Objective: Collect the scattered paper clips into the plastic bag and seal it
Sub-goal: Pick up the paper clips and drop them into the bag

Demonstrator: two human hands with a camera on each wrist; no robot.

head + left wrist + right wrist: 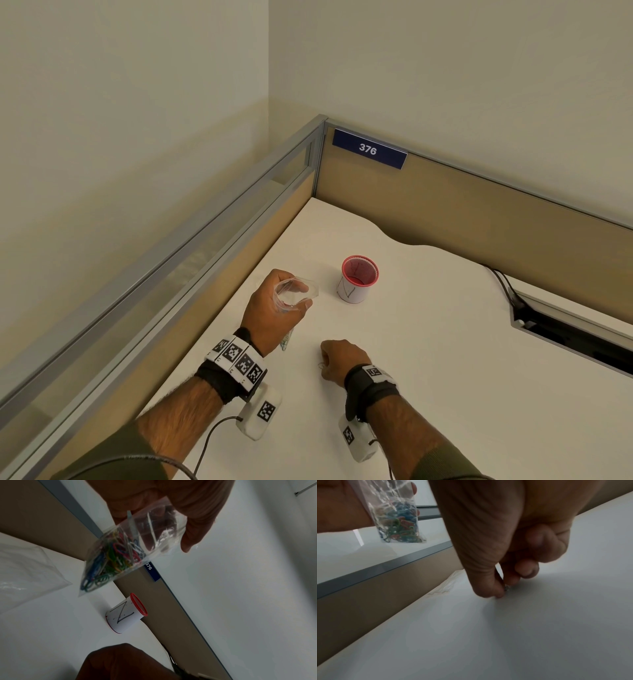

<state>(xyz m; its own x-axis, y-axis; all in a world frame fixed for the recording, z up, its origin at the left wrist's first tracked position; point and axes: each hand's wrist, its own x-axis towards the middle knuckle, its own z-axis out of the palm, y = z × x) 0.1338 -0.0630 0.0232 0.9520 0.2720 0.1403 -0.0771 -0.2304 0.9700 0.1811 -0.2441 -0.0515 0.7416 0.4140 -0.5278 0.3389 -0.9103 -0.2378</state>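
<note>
My left hand [274,305] holds a small clear plastic bag [130,547] above the white desk, its mouth spread open between thumb and fingers. Several coloured paper clips [106,566] fill the bag's hanging bottom, also seen in the right wrist view as a bag of clips [399,524]. My right hand [337,359] is down on the desk [445,377], nearer to me. Its thumb and fingertips [496,593] pinch a small grey paper clip [506,588] right at the surface. A thin wire shape [321,366] shows beside that hand in the head view.
A white cup with a red mesh rim [358,279] stands just right of the bag. Another clear plastic bag [25,574] lies on the desk by the left partition [239,260]. A cable slot [575,329] and black cables sit at the far right.
</note>
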